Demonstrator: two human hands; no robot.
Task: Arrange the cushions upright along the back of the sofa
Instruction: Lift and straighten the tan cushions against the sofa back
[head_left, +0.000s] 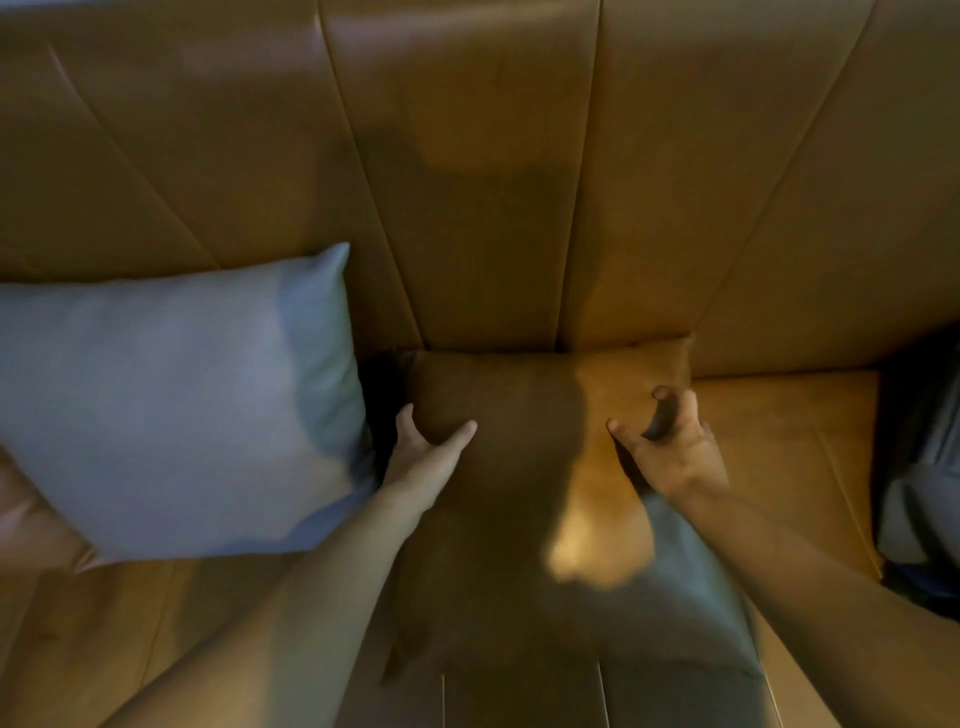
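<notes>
A brown cushion (524, 415) lies in the middle of the seat, its far edge against the tan leather sofa back (467, 156). My left hand (423, 457) rests on its left side, thumb and fingers spread around the edge. My right hand (670, 447) hovers at its right side, fingers curled and apart, and contact is unclear. A grey-blue cushion (166, 405) leans upright against the sofa back at the left. Under the brown cushion's near right part a grey cushion (691, 597) shows.
A dark grey cushion or fabric (919, 467) sits at the right edge of the seat. Bare tan seat (779, 441) lies between it and the brown cushion. A pinkish item (21, 514) shows at the far left.
</notes>
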